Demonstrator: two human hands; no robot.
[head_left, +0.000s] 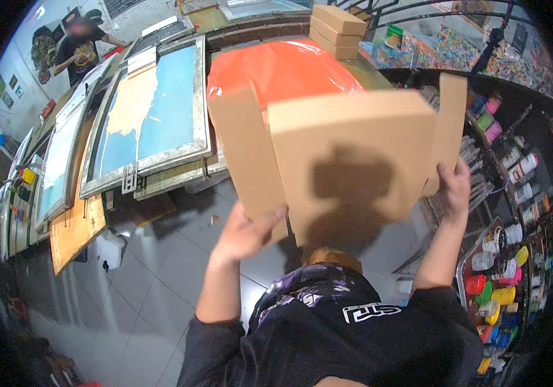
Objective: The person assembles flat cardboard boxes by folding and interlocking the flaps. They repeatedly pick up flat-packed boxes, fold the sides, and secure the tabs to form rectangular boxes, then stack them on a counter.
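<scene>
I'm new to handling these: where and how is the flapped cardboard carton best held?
Grip the cardboard carton low on its left flap and right flap, left hand and right hand each from its own side: these narrow flaps stick out beside the broad panel, seemingly easy to pinch.

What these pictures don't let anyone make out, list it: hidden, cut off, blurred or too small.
Left hand, head view: some fingers hidden behind the cardboard.
Right hand, head view: some fingers hidden by the cardboard.
Orange sheet, head view: near edge covered by the cardboard.
Jars at right, head view: contents too small to tell; outermost ones fade into the dark rim.
Far person, head view: lower body hidden behind framed screens.
</scene>
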